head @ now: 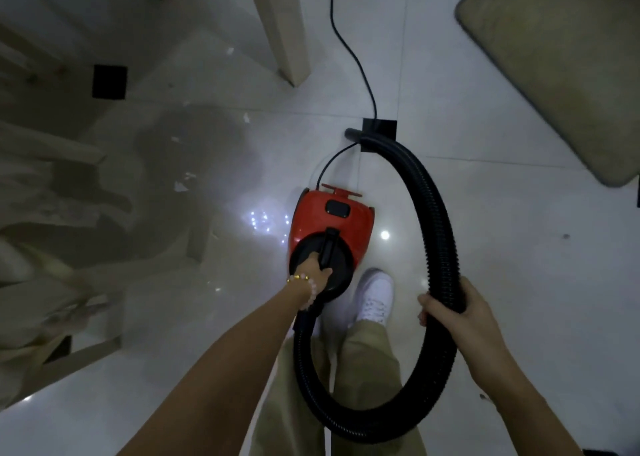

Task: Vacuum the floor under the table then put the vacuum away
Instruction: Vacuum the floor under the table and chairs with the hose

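glossy tile floor (485,213): vacuum (329,227) points away, left grip (313,272) clutching handle (329,251), right grip (460,317) clutching hose (440,220).

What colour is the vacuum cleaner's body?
Red, with a black front cap; the vacuum cleaner shows clearly in the head view.

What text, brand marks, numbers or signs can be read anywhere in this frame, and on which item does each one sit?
None can be read.
Red vacuum: no legible brand or label; the black panel on top shows no readable marking.
Black hose: no print visible.
White shoe: any marks are too blurred to read.
Beige mat and tiled floor: no text.
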`<move>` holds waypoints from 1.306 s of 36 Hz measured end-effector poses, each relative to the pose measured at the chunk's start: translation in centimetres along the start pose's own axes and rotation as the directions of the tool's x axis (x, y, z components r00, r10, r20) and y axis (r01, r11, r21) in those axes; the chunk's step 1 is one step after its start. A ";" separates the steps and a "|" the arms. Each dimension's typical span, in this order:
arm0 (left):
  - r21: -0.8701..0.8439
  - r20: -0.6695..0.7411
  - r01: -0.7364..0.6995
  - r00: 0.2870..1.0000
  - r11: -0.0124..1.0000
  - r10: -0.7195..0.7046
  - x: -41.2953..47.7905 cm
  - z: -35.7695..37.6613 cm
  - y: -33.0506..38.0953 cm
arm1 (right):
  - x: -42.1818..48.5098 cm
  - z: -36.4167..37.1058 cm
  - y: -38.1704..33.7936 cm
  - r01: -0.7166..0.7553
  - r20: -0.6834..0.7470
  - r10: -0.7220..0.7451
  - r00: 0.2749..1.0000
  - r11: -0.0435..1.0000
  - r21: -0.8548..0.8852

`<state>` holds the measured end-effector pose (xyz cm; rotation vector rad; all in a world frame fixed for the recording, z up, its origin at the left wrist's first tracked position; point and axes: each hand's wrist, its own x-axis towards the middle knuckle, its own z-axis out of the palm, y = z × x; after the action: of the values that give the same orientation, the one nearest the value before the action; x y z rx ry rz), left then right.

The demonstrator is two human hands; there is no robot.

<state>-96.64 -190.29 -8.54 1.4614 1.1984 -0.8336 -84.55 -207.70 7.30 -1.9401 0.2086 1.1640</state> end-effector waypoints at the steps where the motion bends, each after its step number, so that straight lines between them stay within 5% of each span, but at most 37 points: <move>1: 0.003 -0.004 -0.005 1.000 1.000 0.005 0.0 0.1 0.0 | 0.3 -0.1 -0.3 -0.019 0.004 0.019 1.000 0.999 0.047; 7: 0.056 -0.021 -0.003 1.000 0.998 0.005 0.4 -0.1 0.3 | 3.8 -0.8 -2.8 -0.065 0.051 0.058 0.997 0.987 0.145; 12: 0.012 -0.146 -0.054 0.988 0.998 0.055 1.1 -1.0 1.9 | 5.4 -0.8 -4.5 0.098 -0.070 -0.090 0.993 0.987 0.126; 16: 0.250 -0.224 -0.170 0.948 0.953 0.227 2.0 -1.5 4.4 | 5.1 -1.2 -4.8 0.232 -0.161 -0.209 0.965 0.962 0.145; 21: 0.424 -0.104 -0.264 0.936 0.866 0.336 4.0 -1.4 7.4 | 5.7 -2.6 -4.1 0.243 -0.238 -0.198 0.951 0.954 0.176; 27: 0.732 0.074 -0.206 0.972 0.649 0.225 7.0 -0.7 8.1 | 7.3 -3.6 -3.7 0.202 -0.215 -0.157 0.964 0.958 0.205; 38: 0.875 0.108 -0.148 0.988 0.462 0.111 8.9 -0.4 8.8 | 8.8 -4.3 -2.3 0.052 -0.091 -0.030 0.995 0.968 0.246; 44: 0.887 0.130 -0.147 0.989 0.438 0.069 8.7 -0.4 9.3 | 8.9 -4.4 -3.5 0.018 0.010 -0.022 1.000 0.952 0.305; 47: 0.817 0.152 -0.152 0.987 0.556 0.048 7.7 -1.4 10.4 | 8.4 -3.4 -4.4 0.083 -0.009 -0.083 0.997 0.972 0.219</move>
<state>-84.78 -186.75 -12.46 2.1723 0.5919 -1.5060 -75.42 -205.20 3.94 -1.7381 0.2433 1.0414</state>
